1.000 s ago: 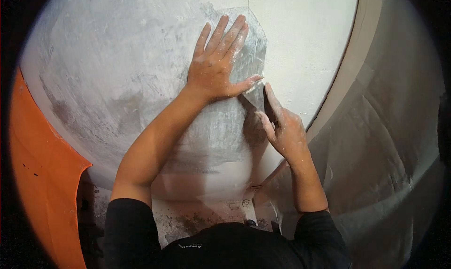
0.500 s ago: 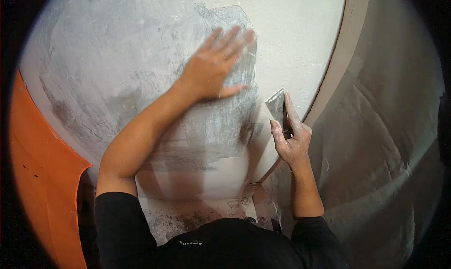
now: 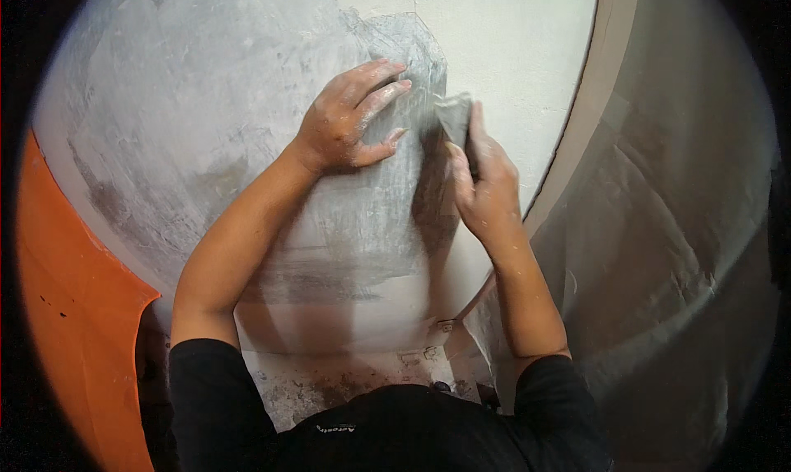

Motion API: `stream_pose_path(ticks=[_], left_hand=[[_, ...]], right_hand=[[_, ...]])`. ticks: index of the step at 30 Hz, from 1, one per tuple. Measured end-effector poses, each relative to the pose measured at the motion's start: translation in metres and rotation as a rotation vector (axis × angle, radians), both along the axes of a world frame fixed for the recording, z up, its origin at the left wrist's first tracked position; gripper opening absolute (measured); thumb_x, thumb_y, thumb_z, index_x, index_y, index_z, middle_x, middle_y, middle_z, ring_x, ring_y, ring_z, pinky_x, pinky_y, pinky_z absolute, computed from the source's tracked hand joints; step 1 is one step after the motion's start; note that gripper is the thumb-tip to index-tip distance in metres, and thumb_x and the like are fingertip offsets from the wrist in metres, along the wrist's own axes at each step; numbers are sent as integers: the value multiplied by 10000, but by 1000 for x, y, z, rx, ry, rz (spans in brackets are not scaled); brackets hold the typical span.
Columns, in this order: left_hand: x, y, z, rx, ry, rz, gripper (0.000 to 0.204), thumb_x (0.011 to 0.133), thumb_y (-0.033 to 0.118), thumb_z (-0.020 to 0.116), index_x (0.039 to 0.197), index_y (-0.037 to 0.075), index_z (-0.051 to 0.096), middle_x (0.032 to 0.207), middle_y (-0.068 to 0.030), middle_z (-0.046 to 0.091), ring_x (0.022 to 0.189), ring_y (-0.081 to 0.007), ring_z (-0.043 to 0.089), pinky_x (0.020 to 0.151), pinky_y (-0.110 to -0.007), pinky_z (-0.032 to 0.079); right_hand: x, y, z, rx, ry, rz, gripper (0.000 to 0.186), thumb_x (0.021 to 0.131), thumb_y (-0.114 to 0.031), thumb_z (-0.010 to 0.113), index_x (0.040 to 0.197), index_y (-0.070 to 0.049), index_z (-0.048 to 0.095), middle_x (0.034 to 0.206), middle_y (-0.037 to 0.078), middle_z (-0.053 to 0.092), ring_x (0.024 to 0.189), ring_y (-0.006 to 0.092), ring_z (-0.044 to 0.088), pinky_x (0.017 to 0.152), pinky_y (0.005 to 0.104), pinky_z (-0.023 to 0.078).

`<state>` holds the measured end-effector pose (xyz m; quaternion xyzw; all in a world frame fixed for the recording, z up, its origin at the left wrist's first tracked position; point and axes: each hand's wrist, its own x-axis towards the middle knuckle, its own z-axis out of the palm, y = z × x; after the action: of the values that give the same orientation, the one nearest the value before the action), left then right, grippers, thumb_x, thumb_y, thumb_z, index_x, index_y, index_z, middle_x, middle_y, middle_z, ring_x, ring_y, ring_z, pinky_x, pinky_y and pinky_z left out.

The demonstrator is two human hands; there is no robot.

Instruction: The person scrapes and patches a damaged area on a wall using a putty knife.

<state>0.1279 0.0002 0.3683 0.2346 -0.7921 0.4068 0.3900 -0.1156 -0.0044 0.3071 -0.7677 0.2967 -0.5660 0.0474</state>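
Note:
A putty knife (image 3: 454, 116) with a wide flat blade is gripped in my right hand (image 3: 491, 182), its handle mostly hidden by the fingers. The blade is tilted up near the right border of a grey smeared patch (image 3: 362, 217) on the white wall (image 3: 511, 52). Whether its edge touches the wall, I cannot tell. Left of the blade, my left hand (image 3: 346, 122) holds nothing; its fingers are bent and apart over the grey patch. White dust coats the fingers of my left hand.
An orange sheet (image 3: 74, 307) hangs at the left. Grey-brown sheeting (image 3: 659, 250) covers the right side beyond the wall's dark edge. Below the wall lies a stained, speckled floor (image 3: 329, 381).
My right hand has moved up and left with the putty knife, toward the patch's border. My left hand has shifted slightly left, its spread fingers now more bent.

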Motion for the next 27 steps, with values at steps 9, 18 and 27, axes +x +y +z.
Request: stream_pose_path(ticks=[9,18,27], left_hand=[[-13,-10,8,-115,-150,69,431,774,94,764,1201,118,714,1279,-11,676,1201,-260,611,979,-411,506],[-17,-25,15,-189,-183,-68,354,746,84,752,1098,49,737,1149,-57,721,1063,-256,669,853,-389,552],[-16,-31,15,-179,-147,-86,307,784,45,754,1089,16,733,1111,-89,721,1037,-254,679,820,-369,559]], right_hand=[[31,-4,24,37,236,-224,616,1002,-278,565,1548,-78,362,869,212,578,738,384,650,663,473,552],[41,-1,22,0,189,-304,598,1009,-273,562,1537,-60,379,872,213,593,723,367,659,650,463,555],[45,-8,27,-82,142,-323,570,966,-173,633,1498,-66,460,745,185,587,673,320,604,669,439,506]])
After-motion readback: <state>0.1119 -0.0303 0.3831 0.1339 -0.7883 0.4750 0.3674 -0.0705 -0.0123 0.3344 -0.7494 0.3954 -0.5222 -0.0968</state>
